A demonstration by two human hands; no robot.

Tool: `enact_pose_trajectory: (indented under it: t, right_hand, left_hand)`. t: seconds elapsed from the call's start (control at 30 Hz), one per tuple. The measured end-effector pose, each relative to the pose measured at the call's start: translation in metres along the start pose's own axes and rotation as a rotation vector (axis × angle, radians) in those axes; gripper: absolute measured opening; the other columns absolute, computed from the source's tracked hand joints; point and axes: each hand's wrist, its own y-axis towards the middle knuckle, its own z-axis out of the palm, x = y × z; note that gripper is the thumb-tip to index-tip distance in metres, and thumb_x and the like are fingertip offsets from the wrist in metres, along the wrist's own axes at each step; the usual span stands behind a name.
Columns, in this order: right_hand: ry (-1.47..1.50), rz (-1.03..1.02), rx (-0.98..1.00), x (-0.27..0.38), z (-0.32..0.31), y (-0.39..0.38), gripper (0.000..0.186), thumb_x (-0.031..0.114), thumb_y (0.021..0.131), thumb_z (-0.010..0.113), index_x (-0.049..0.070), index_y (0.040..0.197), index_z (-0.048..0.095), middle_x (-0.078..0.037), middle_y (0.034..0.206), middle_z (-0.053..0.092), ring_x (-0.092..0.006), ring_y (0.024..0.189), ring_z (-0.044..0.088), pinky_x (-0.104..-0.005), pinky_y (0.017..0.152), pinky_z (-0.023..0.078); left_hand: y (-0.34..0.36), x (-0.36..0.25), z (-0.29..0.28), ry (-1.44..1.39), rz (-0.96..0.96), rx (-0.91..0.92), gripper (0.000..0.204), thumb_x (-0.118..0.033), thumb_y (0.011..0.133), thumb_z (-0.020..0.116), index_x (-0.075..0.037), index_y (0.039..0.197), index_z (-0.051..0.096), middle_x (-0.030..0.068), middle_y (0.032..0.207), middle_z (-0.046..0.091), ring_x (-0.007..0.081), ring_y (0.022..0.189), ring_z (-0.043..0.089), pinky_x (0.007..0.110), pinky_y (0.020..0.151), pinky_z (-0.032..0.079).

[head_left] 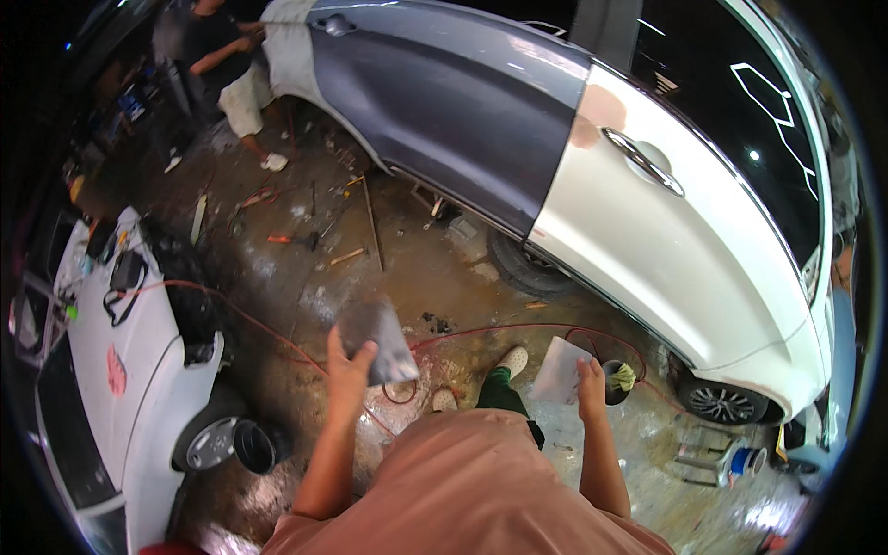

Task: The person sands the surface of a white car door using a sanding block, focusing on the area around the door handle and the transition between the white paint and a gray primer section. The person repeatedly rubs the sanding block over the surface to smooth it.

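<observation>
My left hand is closed on a dark grey rectangular sheet with a paler lower edge, thumb lying over its near side. My right hand pinches the right edge of a whitish, slightly translucent sheet. Both sheets are held up before me, apart from each other; their material I cannot make out. Ahead and to the right stands a car with a grey front door and a white rear door. Around the white door's chrome handle are brownish patches.
A dark bucket with a yellowish-green cloth sits below the car. A red hose crosses the wet floor. Hammers and a long rod lie ahead. Left is a white car with a black bucket. Another person works far left.
</observation>
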Motion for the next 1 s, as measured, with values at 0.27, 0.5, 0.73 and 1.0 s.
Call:
enact_pose_trajectory:
  t: [0.27, 0.5, 0.73, 1.0]
  right_hand:
    - [0.921, 0.261, 0.322, 0.123, 0.053, -0.074, 0.018, 0.019, 0.099, 0.063, 0.009, 0.113, 0.059, -0.004, 0.097, 0.069, -0.0166, 0.079, 0.069, -0.0313, 0.067, 0.059]
    - [0.714, 0.239, 0.364, 0.133, 0.009, -0.099, 0.035, 0.029, 0.103, 0.062, 0.001, 0.124, 0.059, -0.011, 0.103, 0.073, -0.0196, 0.084, 0.074, -0.0298, 0.066, 0.061]
    - [0.501, 0.181, 0.305, 0.088, -0.029, -0.116, 0.071, 0.053, 0.099, 0.061, -0.005, 0.14, 0.049, -0.015, 0.126, 0.065, -0.0213, 0.119, 0.063, -0.0378, 0.092, 0.053]
    - [1.024, -0.229, -0.313, 0.093, -0.23, -0.121, 0.045, 0.02, 0.099, 0.059, 0.01, 0.141, 0.048, -0.01, 0.133, 0.06, -0.0249, 0.121, 0.06, -0.0455, 0.097, 0.05]
  left_hand:
    - [-0.054, 0.012, 0.14, -0.004, -0.127, 1.046, 0.067, -0.022, 0.099, 0.068, -0.003, 0.154, 0.036, 0.0094, 0.145, 0.049, 0.0165, 0.12, 0.055, 0.031, 0.097, 0.049]
    - [-0.063, 0.008, 0.21, -0.248, -0.48, 0.784, 0.039, -0.024, 0.097, 0.066, 0.004, 0.124, 0.063, 0.0082, 0.117, 0.068, 0.0186, 0.111, 0.062, 0.032, 0.097, 0.046]
    - [-0.106, 0.038, 0.269, -0.253, -0.195, 0.769, 0.032, -0.016, 0.097, 0.059, 0.006, 0.12, 0.063, 0.0111, 0.116, 0.067, 0.0219, 0.11, 0.062, 0.035, 0.097, 0.047]
    - [-0.206, 0.0, 0.372, -0.639, -0.46, 0.945, 0.049, 0.003, 0.091, 0.055, -0.002, 0.139, 0.049, 0.0105, 0.131, 0.06, 0.028, 0.126, 0.056, 0.05, 0.119, 0.037]
